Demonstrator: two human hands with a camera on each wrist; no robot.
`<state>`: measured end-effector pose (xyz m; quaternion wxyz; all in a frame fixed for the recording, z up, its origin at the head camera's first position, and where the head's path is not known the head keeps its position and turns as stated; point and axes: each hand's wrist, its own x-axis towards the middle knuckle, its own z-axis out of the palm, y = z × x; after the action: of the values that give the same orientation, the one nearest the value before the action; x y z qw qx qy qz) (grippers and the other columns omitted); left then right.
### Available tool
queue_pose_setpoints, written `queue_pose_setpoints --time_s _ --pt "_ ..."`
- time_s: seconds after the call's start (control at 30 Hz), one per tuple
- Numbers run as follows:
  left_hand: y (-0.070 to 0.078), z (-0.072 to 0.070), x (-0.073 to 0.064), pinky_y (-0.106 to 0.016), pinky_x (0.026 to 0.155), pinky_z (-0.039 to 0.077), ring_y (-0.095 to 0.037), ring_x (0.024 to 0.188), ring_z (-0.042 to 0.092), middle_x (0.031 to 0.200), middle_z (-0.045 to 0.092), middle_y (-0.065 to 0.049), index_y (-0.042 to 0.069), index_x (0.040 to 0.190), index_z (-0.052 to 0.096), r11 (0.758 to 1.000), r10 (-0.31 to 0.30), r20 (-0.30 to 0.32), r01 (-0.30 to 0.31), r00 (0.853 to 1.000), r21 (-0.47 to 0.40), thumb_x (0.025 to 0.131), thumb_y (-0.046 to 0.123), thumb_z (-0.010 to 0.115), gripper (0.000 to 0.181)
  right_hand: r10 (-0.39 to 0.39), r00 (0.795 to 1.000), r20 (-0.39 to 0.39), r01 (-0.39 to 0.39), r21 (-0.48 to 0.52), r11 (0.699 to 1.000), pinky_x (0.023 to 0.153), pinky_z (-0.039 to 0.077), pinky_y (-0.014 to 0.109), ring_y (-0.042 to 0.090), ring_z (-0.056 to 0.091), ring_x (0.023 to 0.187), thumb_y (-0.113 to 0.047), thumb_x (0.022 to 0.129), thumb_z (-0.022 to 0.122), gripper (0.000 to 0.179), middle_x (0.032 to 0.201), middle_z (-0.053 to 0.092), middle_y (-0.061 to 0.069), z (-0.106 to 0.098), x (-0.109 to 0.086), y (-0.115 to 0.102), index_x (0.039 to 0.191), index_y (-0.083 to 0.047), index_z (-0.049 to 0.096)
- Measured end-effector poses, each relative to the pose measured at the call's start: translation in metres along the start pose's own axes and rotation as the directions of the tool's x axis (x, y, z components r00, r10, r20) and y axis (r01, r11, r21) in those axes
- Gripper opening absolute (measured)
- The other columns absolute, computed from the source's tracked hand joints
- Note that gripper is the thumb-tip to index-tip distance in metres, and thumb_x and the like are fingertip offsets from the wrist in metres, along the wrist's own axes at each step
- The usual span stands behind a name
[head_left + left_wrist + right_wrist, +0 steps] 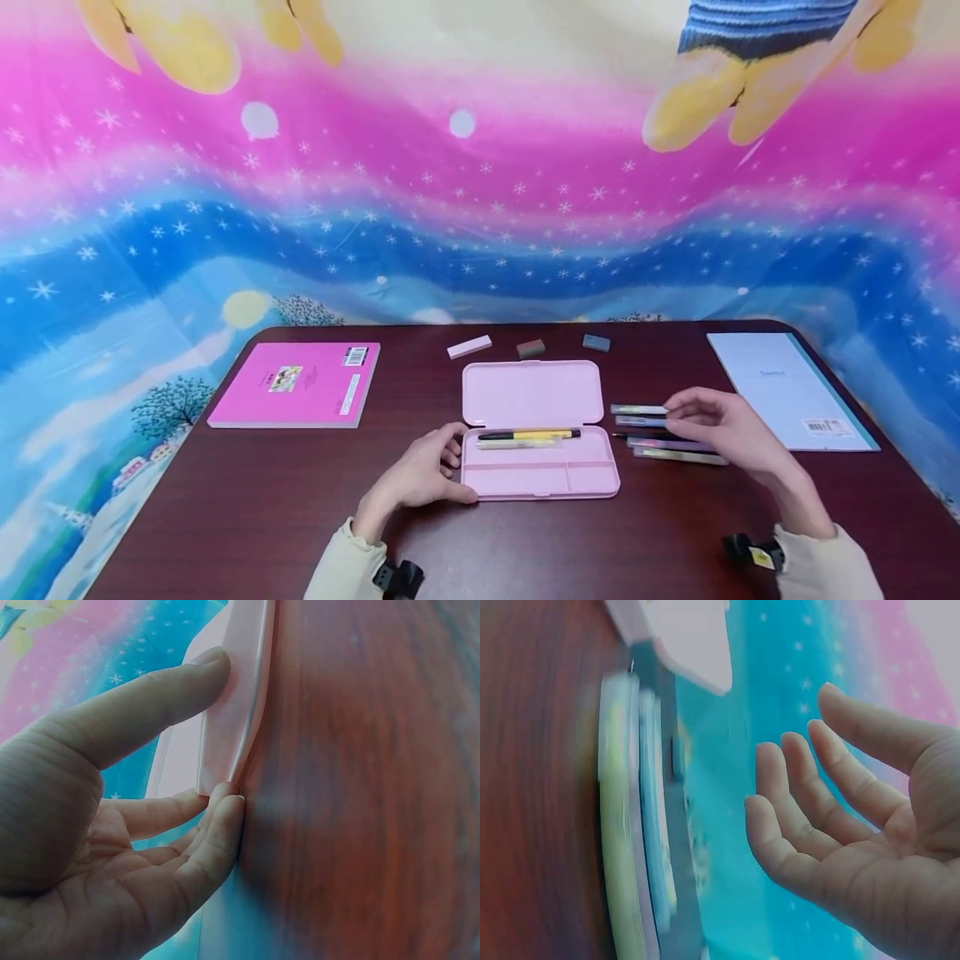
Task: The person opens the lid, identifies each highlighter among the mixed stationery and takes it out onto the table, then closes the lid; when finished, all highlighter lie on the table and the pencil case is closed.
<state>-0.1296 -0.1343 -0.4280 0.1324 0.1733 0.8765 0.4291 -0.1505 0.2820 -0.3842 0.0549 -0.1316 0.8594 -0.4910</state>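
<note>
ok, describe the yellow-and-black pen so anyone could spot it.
On the dark brown table, find the open pink pencil case. Its rear compartment holds a pale, translucent pen and, nearer the lid, the yellow-and-black pen. Its bold yellow middle and black ends set it apart.

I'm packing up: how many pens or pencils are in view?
7: two pens inside the pink case, five pens or pencils on the table to its right. The right hand may hide more.

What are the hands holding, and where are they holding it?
The left hand holds the open pink pencil case by its left end, with the thumb at the near corner. The right hand holds nothing.
</note>
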Motion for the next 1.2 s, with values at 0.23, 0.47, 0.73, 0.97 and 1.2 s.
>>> queue_pose_setpoints --time_s 0.23,0.47,0.73,0.97,1.2 --pt "-0.001 0.001 -0.001 -0.026 0.071 0.049 -0.017 0.085 0.052 0.098 0.051 -0.008 0.0 0.127 0.046 1.0 -0.006 -0.002 0.006 1.0 -0.006 0.066 0.019 0.088 0.077 -0.026 0.997 0.078 0.02 0.082 0.996 0.071 0.055 0.032 0.02 0.066 0.085 -0.012 0.086 0.071 0.031 0.096 0.066 0.018 0.033 0.023 -0.012 0.108 0.008 0.061" --pt "-0.003 0.002 -0.002 -0.026 0.071 0.049 -0.017 0.085 0.052 0.097 0.051 -0.008 0.001 0.127 0.046 1.0 -0.004 -0.005 0.004 1.0 -0.004 0.065 0.019 0.089 0.077 -0.02 0.991 0.136 0.01 0.076 0.997 0.069 0.054 0.032 0.025 0.064 0.082 -0.012 0.086 0.071 0.028 0.093 0.065 0.012 0.064 0.039 -0.026 0.106 0.005 0.062" --pt "-0.005 0.001 -0.002 -0.027 0.071 0.05 -0.017 0.085 0.053 0.097 0.051 -0.008 0.001 0.126 0.047 1.0 0.006 -0.008 -0.006 1.0 -0.004 0.065 0.019 0.089 0.077 -0.071 0.976 0.204 0.056 0.078 0.995 0.072 0.052 0.028 0.022 0.063 0.082 -0.012 0.085 0.072 0.025 0.09 0.066 0.009 0.091 0.05 -0.037 0.103 0.005 0.065" --pt "-0.005 0.003 0.0 -0.027 0.071 0.049 -0.017 0.085 0.053 0.098 0.051 -0.008 0.001 0.127 0.046 1.0 0.003 -0.003 -0.003 1.0 -0.009 0.066 0.019 0.089 0.077 -0.066 0.957 0.284 0.087 -0.061 0.994 0.065 0.047 0.029 0.02 0.06 0.078 -0.018 0.087 0.071 0.02 0.086 0.065 0.002 0.102 0.051 -0.035 0.1 -0.003 0.068" --pt "-0.005 0.002 0.002 -0.027 0.071 0.05 -0.017 0.085 0.053 0.097 0.051 -0.007 0.001 0.127 0.046 1.0 0.009 -0.002 -0.009 1.0 -0.009 0.065 0.018 0.089 0.077 -0.118 0.948 0.295 0.182 -0.201 0.962 0.066 0.046 0.025 0.011 0.057 0.075 -0.018 0.087 0.07 0.016 0.083 0.065 -0.004 0.104 0.05 -0.037 0.097 -0.006 0.07"
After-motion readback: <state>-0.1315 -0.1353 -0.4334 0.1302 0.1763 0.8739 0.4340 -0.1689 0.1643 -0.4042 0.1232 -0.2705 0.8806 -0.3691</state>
